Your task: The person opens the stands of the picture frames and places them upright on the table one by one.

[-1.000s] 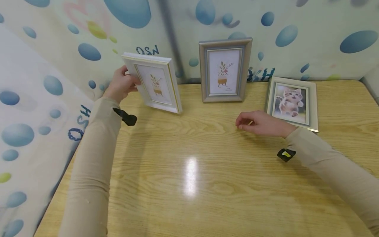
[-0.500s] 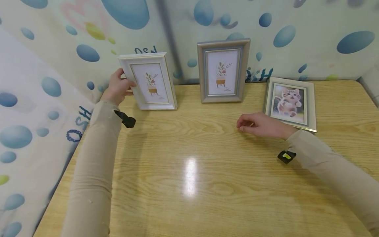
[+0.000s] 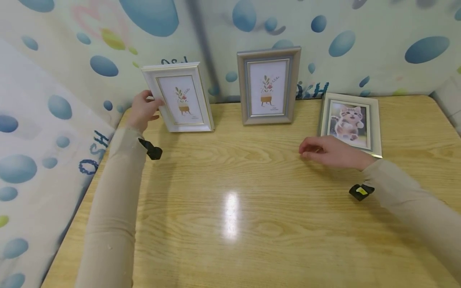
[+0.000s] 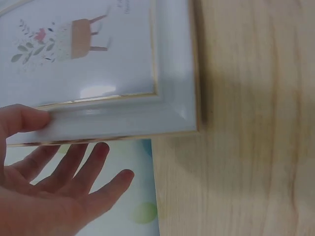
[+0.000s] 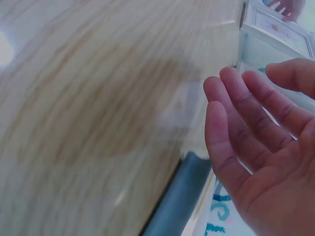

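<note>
wooden table (image 3: 230, 176) below: left hand (image 3: 143, 110) pinches white frame (image 3: 180, 126); right hand (image 3: 333, 152), loosely curved, near kitten frame (image 3: 375, 128).

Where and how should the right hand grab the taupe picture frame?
Probably by its right side rail, mid-height, coming from the right: thumb in front, fingers behind. The taupe picture frame stands on its short edge, so that rail is upright, and bare tabletop separates it from the kitten photo frame. The right hand is on that side, holding nothing.
</note>
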Motion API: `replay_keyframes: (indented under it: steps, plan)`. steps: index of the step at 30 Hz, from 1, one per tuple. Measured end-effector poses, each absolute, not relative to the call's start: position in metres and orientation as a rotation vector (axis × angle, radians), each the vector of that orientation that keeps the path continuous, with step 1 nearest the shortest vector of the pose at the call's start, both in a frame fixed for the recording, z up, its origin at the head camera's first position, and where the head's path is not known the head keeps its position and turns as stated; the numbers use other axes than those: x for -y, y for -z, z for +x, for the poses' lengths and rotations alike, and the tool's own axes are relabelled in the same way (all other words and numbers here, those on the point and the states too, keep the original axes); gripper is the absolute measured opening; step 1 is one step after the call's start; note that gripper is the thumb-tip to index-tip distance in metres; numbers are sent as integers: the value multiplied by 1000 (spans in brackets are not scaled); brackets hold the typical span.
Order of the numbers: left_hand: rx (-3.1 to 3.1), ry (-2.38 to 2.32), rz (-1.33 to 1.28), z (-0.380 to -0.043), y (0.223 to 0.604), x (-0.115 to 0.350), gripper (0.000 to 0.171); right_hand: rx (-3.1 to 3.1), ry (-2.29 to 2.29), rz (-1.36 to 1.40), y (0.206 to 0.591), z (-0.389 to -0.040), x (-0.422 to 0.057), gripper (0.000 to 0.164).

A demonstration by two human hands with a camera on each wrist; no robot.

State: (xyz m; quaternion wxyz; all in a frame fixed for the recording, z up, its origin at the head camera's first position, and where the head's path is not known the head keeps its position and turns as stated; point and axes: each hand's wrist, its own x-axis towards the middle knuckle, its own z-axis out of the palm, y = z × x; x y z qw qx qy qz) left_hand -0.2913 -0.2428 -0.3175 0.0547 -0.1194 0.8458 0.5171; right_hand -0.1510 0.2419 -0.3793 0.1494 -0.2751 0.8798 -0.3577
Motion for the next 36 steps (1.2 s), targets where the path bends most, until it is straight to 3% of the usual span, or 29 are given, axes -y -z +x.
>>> replay_keyframes:
  steps: [13,36]
  plan:
    - [-2782,-1242,-182,-272,323,249,63,-2677,910,-727,357,-148,-274,13]
    - [-2941,-1033,19,-223,342,242,66,-2884,591,-502,361,-156,-346,26]
